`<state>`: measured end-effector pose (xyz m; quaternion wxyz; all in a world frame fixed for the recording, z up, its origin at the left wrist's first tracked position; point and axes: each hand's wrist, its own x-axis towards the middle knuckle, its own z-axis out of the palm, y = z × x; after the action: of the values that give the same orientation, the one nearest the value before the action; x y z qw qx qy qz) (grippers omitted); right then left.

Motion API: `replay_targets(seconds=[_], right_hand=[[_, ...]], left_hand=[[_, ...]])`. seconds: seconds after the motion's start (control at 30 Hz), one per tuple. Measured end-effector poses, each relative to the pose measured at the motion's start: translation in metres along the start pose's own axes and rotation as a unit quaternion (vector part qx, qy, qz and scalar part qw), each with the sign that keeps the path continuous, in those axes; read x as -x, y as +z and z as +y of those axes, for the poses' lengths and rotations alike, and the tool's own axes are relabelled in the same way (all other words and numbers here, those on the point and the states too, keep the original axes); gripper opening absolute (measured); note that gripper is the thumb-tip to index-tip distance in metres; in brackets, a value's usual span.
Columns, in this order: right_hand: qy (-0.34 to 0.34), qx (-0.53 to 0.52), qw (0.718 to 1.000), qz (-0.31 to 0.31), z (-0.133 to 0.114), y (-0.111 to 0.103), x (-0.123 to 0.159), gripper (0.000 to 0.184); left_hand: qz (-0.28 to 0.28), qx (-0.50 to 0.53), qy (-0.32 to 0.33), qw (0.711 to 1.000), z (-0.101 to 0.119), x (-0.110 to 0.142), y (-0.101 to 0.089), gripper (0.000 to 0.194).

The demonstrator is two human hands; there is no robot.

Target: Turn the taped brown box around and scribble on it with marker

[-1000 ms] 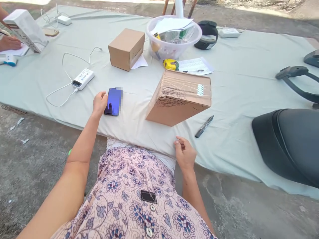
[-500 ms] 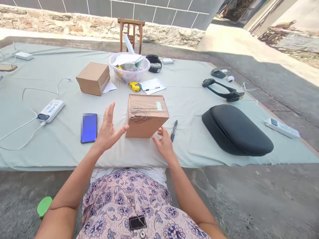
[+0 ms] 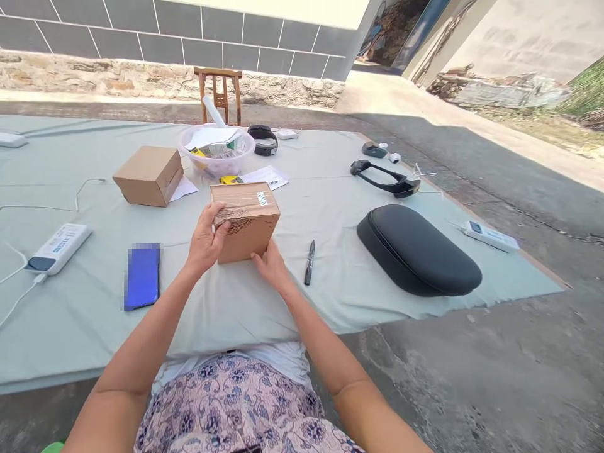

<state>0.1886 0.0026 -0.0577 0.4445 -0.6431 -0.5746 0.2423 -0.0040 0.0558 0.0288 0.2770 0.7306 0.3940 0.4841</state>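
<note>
Taped cardboard box (image 3: pixel 245 222) sits clamped between the left hand (image 3: pixel 205 242) on its left side and the right hand (image 3: pixel 271 265) at its near edge, a black marker (image 3: pixel 309 263) to the right.

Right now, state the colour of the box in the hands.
Brown cardboard box, best seen in the head view.

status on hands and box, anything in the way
Left hand and right hand both on the box. Taped cardboard box held between them. Blue-screened phone to the left, black marker to the right, neither touching it.

Left hand (image 3: pixel 205 242) and right hand (image 3: pixel 271 265) curl inward, gripping
</note>
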Motion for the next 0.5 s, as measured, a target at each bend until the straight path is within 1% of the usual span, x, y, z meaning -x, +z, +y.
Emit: replay_targets(seconds=[0.07,0.13,0.2,0.27,0.33,0.4,0.47,0.5], right_hand=[[0.003,-0.007,1.0,0.003,-0.002,-0.001,-0.013,0.063],[0.02,-0.019,1.0,0.001,-0.001,0.0,-0.023,0.065],[0.035,-0.027,0.999,0.006,0.003,0.002,-0.028,0.068],[0.027,-0.026,0.999,0.027,0.009,0.006,-0.029,0.069],[0.005,-0.02,0.998,0.056,0.016,0.011,-0.028,0.067],[-0.011,-0.018,0.997,0.071,0.021,0.015,-0.025,0.065],[-0.014,-0.018,0.997,0.07,0.025,0.016,-0.024,0.063],[-0.012,-0.019,0.997,0.068,0.026,0.016,-0.023,0.063]], left_hand=[[0.005,0.004,0.005,1.0,-0.004,-0.01,0.001,0.042],[-0.003,0.025,-0.004,1.0,-0.008,-0.018,0.0,0.043],[-0.013,0.048,-0.019,0.999,-0.013,-0.024,0.0,0.045],[-0.011,0.058,-0.023,0.998,-0.02,-0.025,0.001,0.05],[0.005,0.056,-0.02,0.998,-0.03,-0.021,0.006,0.059],[0.027,0.052,-0.027,0.998,-0.043,-0.011,0.016,0.071],[0.04,0.056,-0.054,0.996,-0.055,0.003,0.029,0.08],[0.044,0.06,-0.073,0.995,-0.06,0.011,0.035,0.08]])
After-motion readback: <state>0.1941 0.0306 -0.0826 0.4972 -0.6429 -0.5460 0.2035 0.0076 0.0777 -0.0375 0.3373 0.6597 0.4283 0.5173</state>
